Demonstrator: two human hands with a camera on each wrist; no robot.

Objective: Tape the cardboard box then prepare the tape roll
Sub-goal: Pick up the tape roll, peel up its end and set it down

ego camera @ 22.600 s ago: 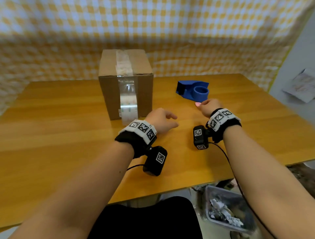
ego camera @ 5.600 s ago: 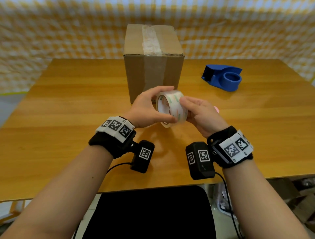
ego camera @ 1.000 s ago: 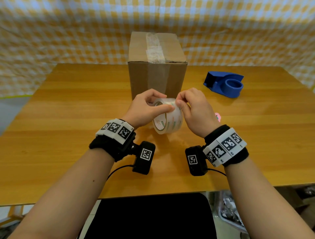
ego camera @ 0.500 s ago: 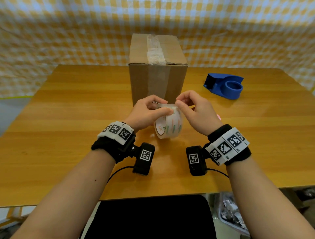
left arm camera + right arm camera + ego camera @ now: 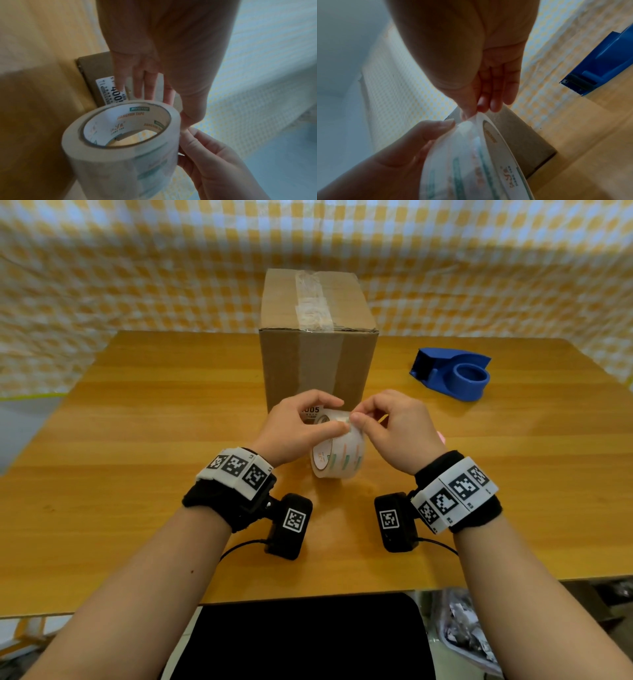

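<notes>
A clear tape roll [image 5: 337,457] with a printed white core stands on edge just above the table, in front of the cardboard box [image 5: 318,337]. My left hand [image 5: 334,416] grips the roll from the left, fingers behind it and thumb on its outer face. My right hand [image 5: 361,412] pinches the tape at the roll's top edge between thumb and fingertips. In the right wrist view a small bit of tape looks lifted under those fingertips [image 5: 481,108]. A strip of clear tape runs across the box's top and down its front. The left wrist view shows the roll [image 5: 123,142] close up.
A blue tape dispenser [image 5: 452,376] without a roll sits on the wooden table [image 5: 137,474] at the right rear. A small pink object [image 5: 442,436] lies behind my right hand. A checked cloth hangs behind the table. A bin of scraps [image 5: 469,635] stands below the near edge.
Both hands keep hold of the roll in nearly the same place. My right thumb and fingertips have shifted slightly on the roll's top edge.
</notes>
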